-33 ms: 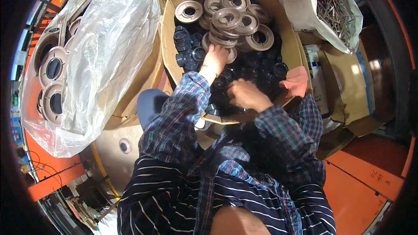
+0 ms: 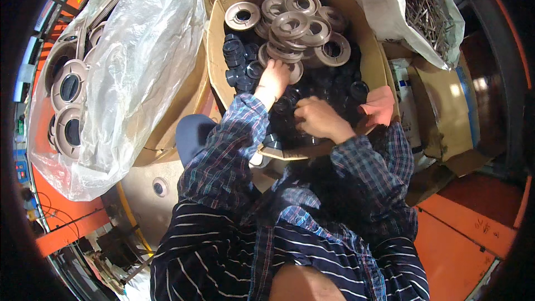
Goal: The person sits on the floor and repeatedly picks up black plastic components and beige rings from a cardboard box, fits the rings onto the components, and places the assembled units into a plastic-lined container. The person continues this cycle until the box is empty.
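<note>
Head view, looking down. A large clear plastic sheet (image 2: 134, 61) covers the left of the scene, draped over stacked grey-beige round housings (image 2: 68, 88) with dark centres, which show at its left edge. At centre stands an open cardboard box (image 2: 214, 61), its far half piled with grey-beige flanged rings (image 2: 292, 25) and its near half filled with small black cylindrical parts (image 2: 237, 58). To the far right, a white plastic bag (image 2: 384, 0) lies open on a heap of thin metal rods (image 2: 426, 14); nearer on the right sit flattened brown cartons (image 2: 446, 111). An orange floor panel (image 2: 468, 239) fills the near right corner. The person's plaid sleeves (image 2: 228, 150) enter from the near edge, above a dark striped garment (image 2: 223, 256). The left hand (image 2: 273, 81) reaches into the middle of the box, fingers pointing far, resting where the black parts meet the near edge of the ring pile; its grip is hidden beneath the hand, so whether it grasps anything cannot be told. The right hand (image 2: 319, 118) lies nearer, over the black parts at the box's near side, fingers curled inward to the left in a clenched grip; what it encloses cannot be told. A pink cloth (image 2: 380, 106) hangs on the box's right rim, just beside the right hand.
</note>
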